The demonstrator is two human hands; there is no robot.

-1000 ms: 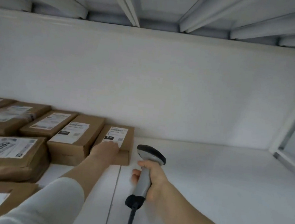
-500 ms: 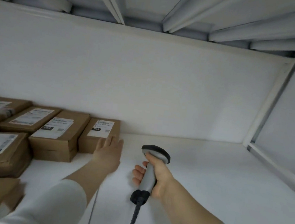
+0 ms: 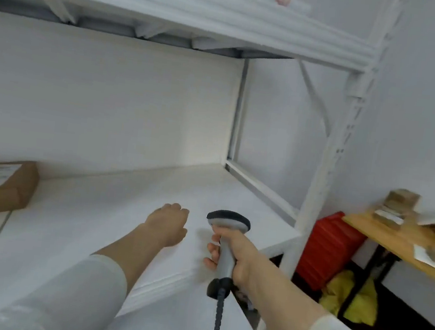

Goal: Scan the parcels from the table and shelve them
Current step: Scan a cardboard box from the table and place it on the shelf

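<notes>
Gripping scanner (image 3: 228, 221) by handle — right hand (image 3: 241, 257); left hand (image 3: 167, 225) relaxed, empty, over shelf (image 3: 96, 221) — parcel (image 3: 5, 186) far left.

Count on shelf board (image 3: 92, 205): brown parcel (image 3: 0, 183), 1, at its left edge. Scanner (image 3: 226, 236): 1. Hands: 2, left hand (image 3: 169, 224) and right hand (image 3: 241, 257). Wooden table (image 3: 382, 232): 1; parcel heap (image 3: 401, 205) on it blurred, count unreadable. Red crate (image 3: 329, 248): 1. Yellow bag (image 3: 353, 299): 1.

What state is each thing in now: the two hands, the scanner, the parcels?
left hand: holds nothing, over the shelf board.
right hand: grips the barcode scanner.
barcode scanner: upright, cable hanging down.
shelved parcel: flat, label up.
parcels on the wooden table: piled, blurred.
</notes>
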